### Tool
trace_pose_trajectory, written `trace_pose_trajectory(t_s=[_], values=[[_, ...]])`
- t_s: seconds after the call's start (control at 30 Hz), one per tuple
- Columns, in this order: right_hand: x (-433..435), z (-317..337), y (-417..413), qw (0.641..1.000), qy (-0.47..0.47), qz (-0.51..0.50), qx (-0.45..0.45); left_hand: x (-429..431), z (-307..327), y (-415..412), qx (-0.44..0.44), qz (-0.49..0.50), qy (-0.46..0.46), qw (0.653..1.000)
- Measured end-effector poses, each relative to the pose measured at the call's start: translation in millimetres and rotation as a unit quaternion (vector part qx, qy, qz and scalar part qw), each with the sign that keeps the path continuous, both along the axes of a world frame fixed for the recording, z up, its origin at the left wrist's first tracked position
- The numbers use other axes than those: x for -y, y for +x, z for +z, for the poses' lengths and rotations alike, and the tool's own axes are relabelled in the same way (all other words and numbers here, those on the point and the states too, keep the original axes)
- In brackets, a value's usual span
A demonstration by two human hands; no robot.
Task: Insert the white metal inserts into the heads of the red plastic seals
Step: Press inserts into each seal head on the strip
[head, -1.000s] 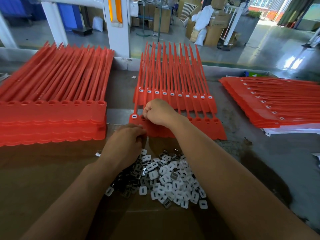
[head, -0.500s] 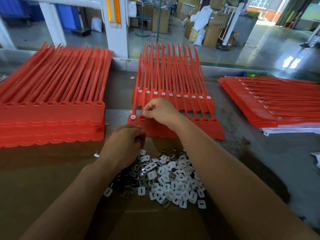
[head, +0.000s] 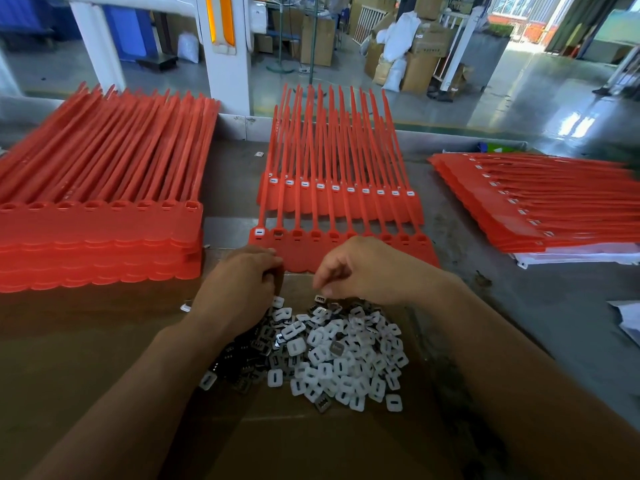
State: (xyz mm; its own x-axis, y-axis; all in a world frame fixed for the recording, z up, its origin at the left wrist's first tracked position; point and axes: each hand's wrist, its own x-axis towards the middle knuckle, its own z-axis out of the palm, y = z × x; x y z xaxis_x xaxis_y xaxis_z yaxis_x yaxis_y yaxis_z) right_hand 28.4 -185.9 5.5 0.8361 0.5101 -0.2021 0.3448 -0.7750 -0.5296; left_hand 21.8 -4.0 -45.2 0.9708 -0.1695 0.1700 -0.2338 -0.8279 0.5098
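Your left hand (head: 239,282) curls at the front seal row (head: 301,252), seemingly steadying it, while your right hand (head: 367,268) dips to the insert pile (head: 339,351) kept just beside — whether either grips an insert, I cannot tell.

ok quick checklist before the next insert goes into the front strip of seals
1. Next slot free: ok. The empty head on the front strip sits uncovered, right beside the one filled head.
2. Inserts in stock: ok. The pile of inserts is large.
3. Insert in the right hand: cannot tell. Its fingertips point down just over the pile.
4. Left hand steadying the strip: cannot tell. Curled fingers hide the contact.
5. Inserts facing one way: not ok. White faces and dark backs are mixed.
6. Rear strip filled: ok. White shows in every visible head.
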Motion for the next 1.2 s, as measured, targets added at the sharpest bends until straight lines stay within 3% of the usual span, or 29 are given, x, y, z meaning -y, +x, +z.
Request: trace_pose_trajectory(t_s=[0.2, 0.47, 0.8, 1.0, 1.2], values=[[-8.8, -5.9, -2.8, 0.996, -0.066, -0.048, 0.038, 0.1, -0.9, -0.7, 0.007, 0.003, -0.002, 1.0], [-24.1, -9.8, -10.1, 0.982, -0.175, -0.029, 0.065, 0.3, -0.4, -0.4, 0.006, 0.003, -0.004, 1.0], [-28.2, -5.6, -18.1, 0.98, -0.184, 0.002, 0.069, 0.8, 1.0, -1.6, 0.007, -0.003, 0.004, 1.0], [-19.0, 3.2, -8.9, 0.997, -0.055, -0.051, 0.0, 0.4, 1.6, -2.6, 0.012, -0.006, 0.003, 1.0], [-20.3, -9.3, 31.5, 0.977, 0.12, -0.168, 0.05, 0.2, 2.3, -2.5, 0.005, -0.001, -0.007, 1.0]])
